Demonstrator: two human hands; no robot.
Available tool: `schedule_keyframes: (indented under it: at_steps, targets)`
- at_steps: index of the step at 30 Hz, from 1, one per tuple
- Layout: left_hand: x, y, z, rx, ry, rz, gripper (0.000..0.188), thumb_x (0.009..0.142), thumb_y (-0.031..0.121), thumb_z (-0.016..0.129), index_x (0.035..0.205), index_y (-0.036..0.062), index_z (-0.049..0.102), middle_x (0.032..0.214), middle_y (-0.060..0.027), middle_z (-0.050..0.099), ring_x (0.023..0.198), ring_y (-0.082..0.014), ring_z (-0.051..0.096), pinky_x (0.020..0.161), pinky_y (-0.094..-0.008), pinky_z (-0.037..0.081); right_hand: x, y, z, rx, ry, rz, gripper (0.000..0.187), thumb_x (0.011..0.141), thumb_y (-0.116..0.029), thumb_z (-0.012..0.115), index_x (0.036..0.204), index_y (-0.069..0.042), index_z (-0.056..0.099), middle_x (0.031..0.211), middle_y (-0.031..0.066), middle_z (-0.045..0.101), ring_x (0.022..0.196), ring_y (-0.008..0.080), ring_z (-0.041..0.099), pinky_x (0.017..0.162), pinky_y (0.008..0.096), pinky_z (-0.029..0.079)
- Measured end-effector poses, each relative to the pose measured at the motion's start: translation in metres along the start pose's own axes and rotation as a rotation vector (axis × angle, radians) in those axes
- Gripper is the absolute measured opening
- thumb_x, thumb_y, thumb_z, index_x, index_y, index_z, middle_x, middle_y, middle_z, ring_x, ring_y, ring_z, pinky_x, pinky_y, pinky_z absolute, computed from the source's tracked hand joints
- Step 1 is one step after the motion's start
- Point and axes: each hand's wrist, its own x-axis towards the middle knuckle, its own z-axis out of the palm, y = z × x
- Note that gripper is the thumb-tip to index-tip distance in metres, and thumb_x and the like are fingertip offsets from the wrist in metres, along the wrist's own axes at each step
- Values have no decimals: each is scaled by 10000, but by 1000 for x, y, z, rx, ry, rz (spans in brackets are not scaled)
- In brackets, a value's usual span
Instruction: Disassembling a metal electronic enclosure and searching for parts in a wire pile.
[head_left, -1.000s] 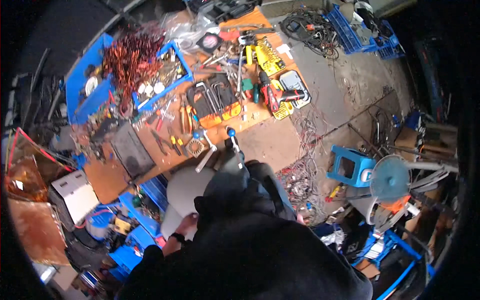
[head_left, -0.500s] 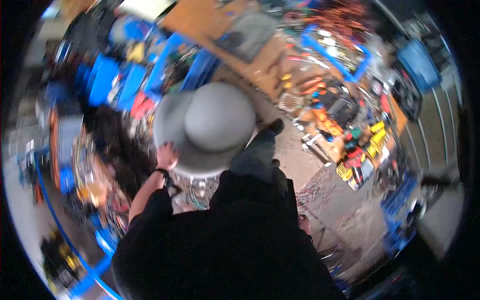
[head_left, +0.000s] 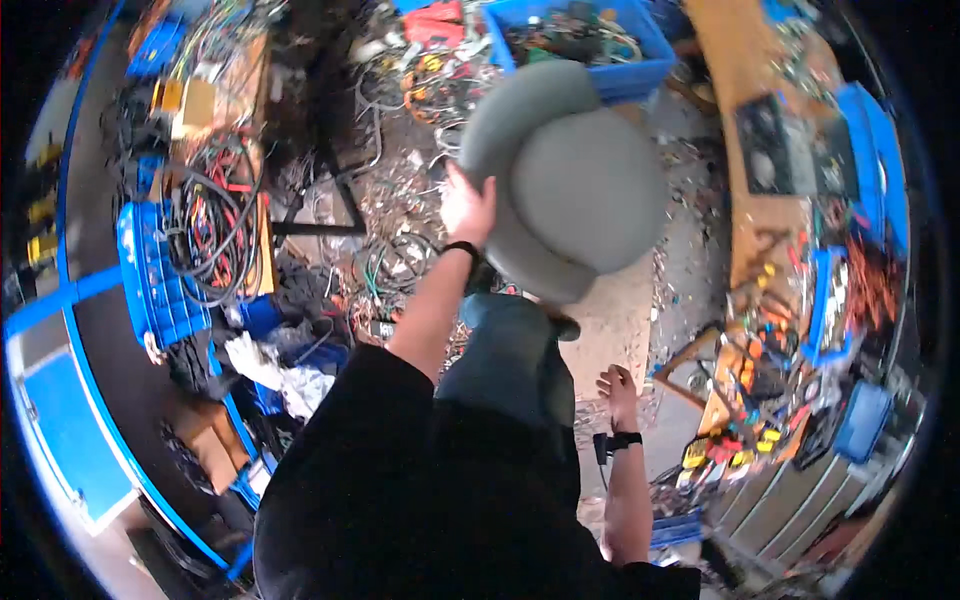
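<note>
A grey round swivel chair [head_left: 590, 190] with a curved backrest [head_left: 490, 150] stands ahead of me. My left hand [head_left: 468, 207] is at the outer side of that backrest, fingers stretched out and thumb apart; it looks to touch the chair, though firm contact is hard to make out. To the right and lower, my right hand [head_left: 618, 383] hangs above the floor with its fingers loosely bent and apart, holding nothing. A black band [head_left: 625, 440] is on the right wrist.
A blue bin [head_left: 640, 75] of scrap parts stands beyond the chair. On the right, a wooden bench [head_left: 715, 50] carries tools. A blue crate [head_left: 150, 270] beside coiled cables [head_left: 215, 230] is on the left. Debris and loose wires litter the floor [head_left: 610, 330].
My view has swung to the left, so the bench and bins now lie farther right. The chair appears turned, with my left hand still at its backrest. My right hand has come into fuller view.
</note>
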Motion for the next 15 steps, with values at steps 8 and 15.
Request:
schedule_keyframes:
  at_steps: [8,15]
  targets:
    - [4,-2,-7,-337,-129,-38,757,962,259,599,1562,-35,244,1340,-333,530,1149,-484,606,935,-530,535,62,-97,180,544,-17,182,819,923,-668,649,1525,-168,405,1432,151,540,1239,315,565,1014,472,503]
    - [12,-36,-4,-720,-480,-192,966,899,400,687,1569,-90,193,1247,-358,629,1070,-476,669,924,-499,553,85,-103,192,655,148,87,421,1038,-333,612,1401,-123,577,1363,65,652,1227,236,631,1000,398,535]
